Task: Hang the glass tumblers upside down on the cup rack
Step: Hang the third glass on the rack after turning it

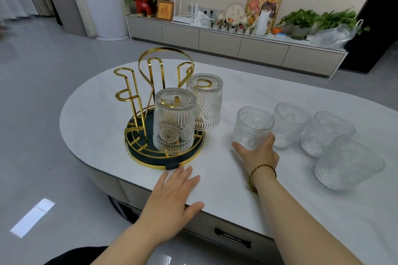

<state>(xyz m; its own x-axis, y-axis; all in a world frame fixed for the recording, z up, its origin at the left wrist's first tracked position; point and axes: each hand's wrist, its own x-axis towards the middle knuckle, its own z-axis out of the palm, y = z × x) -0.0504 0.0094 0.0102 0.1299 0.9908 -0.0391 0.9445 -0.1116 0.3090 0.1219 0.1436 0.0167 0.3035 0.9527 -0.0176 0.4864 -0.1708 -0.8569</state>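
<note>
A gold wire cup rack (137, 84) stands on a round dark tray with a gold rim (150, 160) at the left of the white oval table (97, 118). Two embossed glass tumblers hang upside down on its prongs: a near one (173, 122) and a far one (206, 101). My right hand (257, 153) is shut around the base of an upright tumbler (253, 128) to the right of the rack. Three more upright tumblers (289, 125), (326, 133), (346, 163) stand further right. My left hand (174, 191) lies flat and open on the table, just in front of the tray.
The table's front edge runs close under my left hand, with a drawer handle (232, 237) below it. Grey floor lies to the left. A long low cabinet (237, 43) with plants, frames and ornaments stands against the far wall.
</note>
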